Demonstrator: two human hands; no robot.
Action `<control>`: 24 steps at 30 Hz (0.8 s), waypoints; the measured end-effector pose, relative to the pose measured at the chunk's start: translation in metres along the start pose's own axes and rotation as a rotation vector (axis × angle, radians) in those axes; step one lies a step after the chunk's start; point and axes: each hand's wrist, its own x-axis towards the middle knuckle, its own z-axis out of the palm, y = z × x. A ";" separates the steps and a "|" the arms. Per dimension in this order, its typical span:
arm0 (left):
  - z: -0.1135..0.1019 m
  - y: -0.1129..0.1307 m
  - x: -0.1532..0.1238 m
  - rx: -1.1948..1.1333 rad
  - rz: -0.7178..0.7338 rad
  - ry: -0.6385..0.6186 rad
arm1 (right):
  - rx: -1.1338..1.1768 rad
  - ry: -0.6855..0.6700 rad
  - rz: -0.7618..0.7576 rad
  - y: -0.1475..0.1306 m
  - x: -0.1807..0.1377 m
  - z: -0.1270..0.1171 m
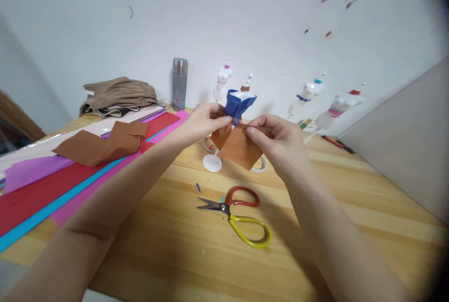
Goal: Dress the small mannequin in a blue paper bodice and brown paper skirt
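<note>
Both hands pinch a piece of brown paper (pixel 242 147) around the lower part of a small white mannequin (pixel 244 93) dressed in a blue paper top (pixel 238 104). My left hand (pixel 206 121) grips the brown sheet at its upper left, with thumb and fingers closed beside the mannequin's waist. At the upper right edge, my right hand (pixel 277 138) pinches the same sheet between thumb and fingers. The mannequin leans slightly, and its round white base (pixel 212 163) shows below the paper. Scissors (pixel 224 207) with one red and one yellow handle lie with blades apart in front.
Coloured paper sheets (pixel 45 185) are stacked at left, topped by brown paper pieces (pixel 105 145). Behind are folded brown cloth (pixel 119 93) and a grey flask (pixel 179 84). Other mannequins (pixel 221 82) stand near the wall, some at right (pixel 345 103). A tape roll (pixel 260 165) lies behind the paper.
</note>
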 end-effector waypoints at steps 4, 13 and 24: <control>0.001 0.000 0.000 -0.007 0.002 0.000 | -0.055 0.031 -0.032 0.002 0.001 0.004; 0.000 -0.001 0.001 0.001 0.018 -0.007 | -0.003 -0.014 0.092 -0.004 0.004 -0.010; -0.016 -0.008 0.003 -0.160 0.068 -0.178 | -0.061 -0.281 0.120 -0.010 0.006 -0.035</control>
